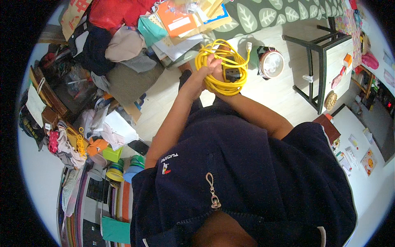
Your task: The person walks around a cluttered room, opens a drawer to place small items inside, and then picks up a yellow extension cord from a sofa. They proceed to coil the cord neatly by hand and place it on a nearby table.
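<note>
Left hand point(207, 71): fingers bent over the near-left side of the yellow cord point(228, 87), gripping the bundled loops. Judged purpose of the hold: pressing the strands together where they cross, so the coil keeps its round shape. Right hand point(218, 75): mostly behind and within the coil; some skin shows between the strands, the forearm coming in from the right. Cannot tell whether its fingers are closed; probably it backs the loops from beneath.

Coil position: raised in front of the body, above the pale floor point(162, 88). Both forearms meet there, likely because two hands share the bulk more easily than one. Black socket block point(233, 74) sits within the loops, seemingly kept from dangling by the strands around it. White plug point(249, 46) stands free at the coil's upper right edge, outside the grip.

Farther out: round container point(272, 64) on the floor, right of the coil, apart from it. Beyond, a black table frame point(320, 78). Above the coil, leaf-patterned cloth point(247, 19); papers point(177, 22) lie overlapped at its left end, apparently stacked loosely rather than sorted.
</note>
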Action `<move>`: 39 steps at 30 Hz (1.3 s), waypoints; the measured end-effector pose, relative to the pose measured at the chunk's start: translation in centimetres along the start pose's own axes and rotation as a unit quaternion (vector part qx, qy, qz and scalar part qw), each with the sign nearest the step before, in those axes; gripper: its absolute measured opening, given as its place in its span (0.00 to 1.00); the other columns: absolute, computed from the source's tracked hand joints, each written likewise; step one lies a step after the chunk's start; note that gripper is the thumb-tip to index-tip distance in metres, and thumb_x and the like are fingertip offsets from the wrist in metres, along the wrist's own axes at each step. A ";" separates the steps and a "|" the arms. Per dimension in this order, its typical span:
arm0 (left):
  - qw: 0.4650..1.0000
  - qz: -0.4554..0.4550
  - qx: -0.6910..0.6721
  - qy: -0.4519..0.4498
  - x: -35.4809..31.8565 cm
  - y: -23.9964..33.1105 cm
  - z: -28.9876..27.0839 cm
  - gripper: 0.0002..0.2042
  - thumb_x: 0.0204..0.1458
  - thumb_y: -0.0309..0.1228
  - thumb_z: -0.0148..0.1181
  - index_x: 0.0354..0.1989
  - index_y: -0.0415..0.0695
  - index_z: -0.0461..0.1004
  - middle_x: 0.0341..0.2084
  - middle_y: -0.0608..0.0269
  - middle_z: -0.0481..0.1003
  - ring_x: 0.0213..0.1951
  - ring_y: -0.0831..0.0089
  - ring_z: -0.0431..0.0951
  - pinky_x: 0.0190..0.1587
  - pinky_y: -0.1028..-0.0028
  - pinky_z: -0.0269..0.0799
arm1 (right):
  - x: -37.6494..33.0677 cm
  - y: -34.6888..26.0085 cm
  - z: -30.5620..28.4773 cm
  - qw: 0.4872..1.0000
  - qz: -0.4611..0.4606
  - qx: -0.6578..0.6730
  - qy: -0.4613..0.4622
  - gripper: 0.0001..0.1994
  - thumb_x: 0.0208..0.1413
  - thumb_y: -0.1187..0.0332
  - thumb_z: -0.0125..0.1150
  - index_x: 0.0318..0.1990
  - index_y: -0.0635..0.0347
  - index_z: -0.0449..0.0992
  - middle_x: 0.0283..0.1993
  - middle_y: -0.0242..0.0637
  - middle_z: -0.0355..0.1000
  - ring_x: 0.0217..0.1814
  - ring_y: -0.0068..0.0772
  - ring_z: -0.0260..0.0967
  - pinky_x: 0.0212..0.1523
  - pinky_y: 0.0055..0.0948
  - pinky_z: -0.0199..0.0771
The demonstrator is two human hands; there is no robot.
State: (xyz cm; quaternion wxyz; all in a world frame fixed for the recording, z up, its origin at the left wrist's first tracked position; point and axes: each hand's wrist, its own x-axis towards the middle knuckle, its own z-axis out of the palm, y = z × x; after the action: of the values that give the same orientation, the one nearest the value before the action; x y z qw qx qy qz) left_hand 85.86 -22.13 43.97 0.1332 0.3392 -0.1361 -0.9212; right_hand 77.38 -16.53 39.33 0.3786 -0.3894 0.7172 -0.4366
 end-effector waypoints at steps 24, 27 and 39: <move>0.940 0.050 0.321 0.104 -1.9 5.4 -3.0 0.35 0.42 0.33 0.46 0.62 0.42 0.43 0.56 0.55 0.58 0.54 0.68 0.62 0.52 0.74 0.61 | 8.9 4.2 -5.9 0.896 0.001 -0.365 -0.251 0.33 0.39 0.70 0.55 0.58 0.53 0.52 0.60 0.46 0.52 0.54 0.51 0.59 0.51 0.42 0.64; 0.946 0.012 0.311 0.091 -2.4 6.0 -2.2 0.31 0.41 0.34 0.49 0.58 0.40 0.56 0.56 0.53 0.58 0.50 0.65 0.66 0.51 0.72 0.62 | 12.7 3.9 -1.1 0.922 -0.106 -0.295 -0.227 0.34 0.39 0.73 0.55 0.59 0.48 0.52 0.60 0.40 0.52 0.55 0.49 0.58 0.54 0.40 0.61; 0.794 -0.165 0.584 0.034 -3.0 5.6 0.7 0.12 0.36 0.37 0.52 0.22 0.40 0.70 0.16 0.54 0.72 0.22 0.63 0.74 0.27 0.67 0.68 | 21.0 5.3 5.6 0.680 -0.188 -0.400 -0.584 0.23 0.42 0.79 0.54 0.49 0.47 0.69 0.50 0.32 0.67 0.52 0.37 0.63 0.50 0.36 0.64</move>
State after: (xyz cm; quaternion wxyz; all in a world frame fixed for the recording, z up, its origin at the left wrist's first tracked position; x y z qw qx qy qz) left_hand 88.44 -26.18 48.19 -0.2401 0.4010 -0.5856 -0.6623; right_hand 72.45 -35.40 28.34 0.4386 -0.8066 0.3682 0.1466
